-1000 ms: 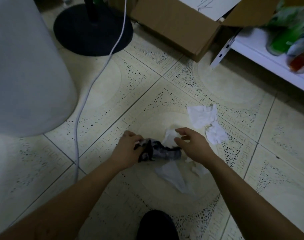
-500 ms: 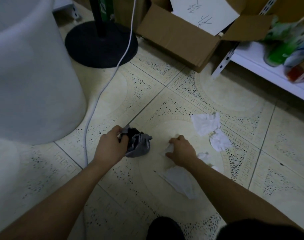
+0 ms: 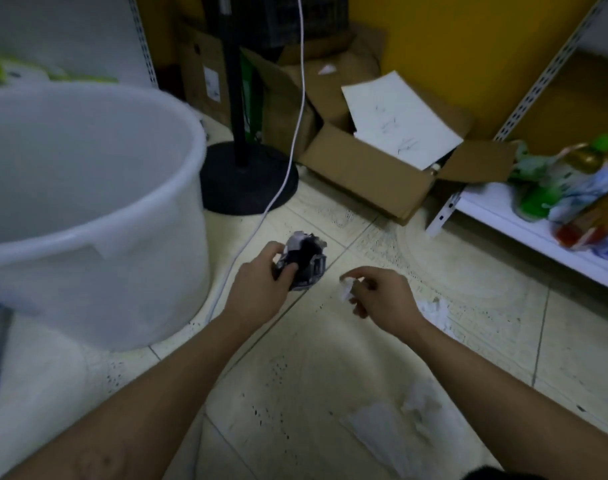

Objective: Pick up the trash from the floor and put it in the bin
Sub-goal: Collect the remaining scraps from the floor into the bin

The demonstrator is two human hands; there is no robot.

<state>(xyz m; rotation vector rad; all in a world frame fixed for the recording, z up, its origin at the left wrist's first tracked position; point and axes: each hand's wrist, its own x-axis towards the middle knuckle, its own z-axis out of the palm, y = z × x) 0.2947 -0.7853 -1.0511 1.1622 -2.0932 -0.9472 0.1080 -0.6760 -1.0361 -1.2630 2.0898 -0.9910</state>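
The left hand is gripping a dark wad above the floor, right of the bin. The right hand is pinching what is probably tissue. Both should be carried clear over the rim before letting go; more paper is lying nearby.

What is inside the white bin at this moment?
The white bin shows only bare inner wall; no trash is visible inside. Its bottom is cut off by the near rim, so I cannot see what lies there.
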